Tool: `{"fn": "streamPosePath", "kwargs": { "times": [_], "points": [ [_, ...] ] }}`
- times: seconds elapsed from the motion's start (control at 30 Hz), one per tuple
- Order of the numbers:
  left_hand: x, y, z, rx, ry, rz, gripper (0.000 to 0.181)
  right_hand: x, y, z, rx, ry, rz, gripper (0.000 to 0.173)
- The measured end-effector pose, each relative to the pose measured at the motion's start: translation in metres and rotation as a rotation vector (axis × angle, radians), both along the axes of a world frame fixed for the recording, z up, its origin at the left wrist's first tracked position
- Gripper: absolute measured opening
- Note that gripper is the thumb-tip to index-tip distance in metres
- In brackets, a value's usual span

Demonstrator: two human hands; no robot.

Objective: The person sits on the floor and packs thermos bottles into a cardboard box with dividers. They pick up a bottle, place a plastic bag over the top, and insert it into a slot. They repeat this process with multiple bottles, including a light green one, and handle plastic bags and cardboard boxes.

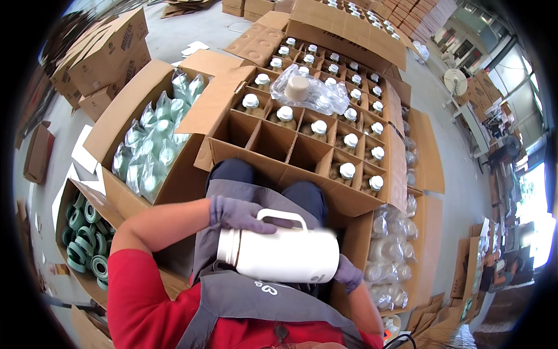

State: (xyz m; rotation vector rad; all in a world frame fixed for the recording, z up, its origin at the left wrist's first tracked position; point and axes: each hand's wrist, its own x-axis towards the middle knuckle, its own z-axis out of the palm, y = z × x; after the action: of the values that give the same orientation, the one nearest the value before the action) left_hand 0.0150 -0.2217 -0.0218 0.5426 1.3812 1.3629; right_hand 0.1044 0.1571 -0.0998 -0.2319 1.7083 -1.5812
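A large white insulated jug (283,257) lies sideways across my lap, its loop handle (283,213) uppermost and its neck end to the left. My left hand (242,214), in a grey-purple glove, grips it near the neck and handle. The gloved right hand (348,274) holds the jug's base end; some of its fingers are hidden behind the jug. Just beyond my knees stands an open divided carton (279,168) holding several bottles with white caps (347,170). A clear plastic bag (333,98) with a beige cup-like part (297,88) rests on the bottles.
To the left stand a carton of plastic-wrapped pale green parts (152,144) and one of green rings (85,242). A carton of bagged clear parts (390,248) is on the right. Stacked cartons (109,56) stand farther left. Another person (501,272) is at far right.
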Motion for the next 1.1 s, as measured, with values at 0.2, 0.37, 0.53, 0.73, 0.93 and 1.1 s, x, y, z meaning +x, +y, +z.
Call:
{"fn": "streamPosePath", "kwargs": {
  "times": [0.2,0.37,0.53,0.73,0.93,1.1],
  "points": [
    [-0.018,0.037,0.033,-0.070,-0.229,0.010,0.059,0.004,-0.005,-0.028,-0.225,-0.289,-0.327,0.072],
    [-0.008,0.040,0.013,0.089,0.256,-0.221,0.051,0.009,-0.001,-0.020,-0.235,-0.305,-0.389,0.071],
    [0.004,0.048,0.005,0.011,0.366,-0.132,0.051,0.014,0.006,-0.015,-0.237,-0.302,-0.434,0.070],
    [0.002,0.045,0.032,-0.115,0.019,-0.077,0.049,0.013,0.009,-0.014,-0.242,-0.297,-0.453,0.069],
    [0.012,0.048,0.068,-0.216,-0.027,0.011,0.050,0.018,0.009,-0.011,-0.252,-0.286,-0.464,0.068],
    [0.018,0.063,0.052,-0.067,0.022,0.096,0.051,0.022,0.015,-0.004,-0.275,-0.233,-0.518,0.067]
  ]
}}
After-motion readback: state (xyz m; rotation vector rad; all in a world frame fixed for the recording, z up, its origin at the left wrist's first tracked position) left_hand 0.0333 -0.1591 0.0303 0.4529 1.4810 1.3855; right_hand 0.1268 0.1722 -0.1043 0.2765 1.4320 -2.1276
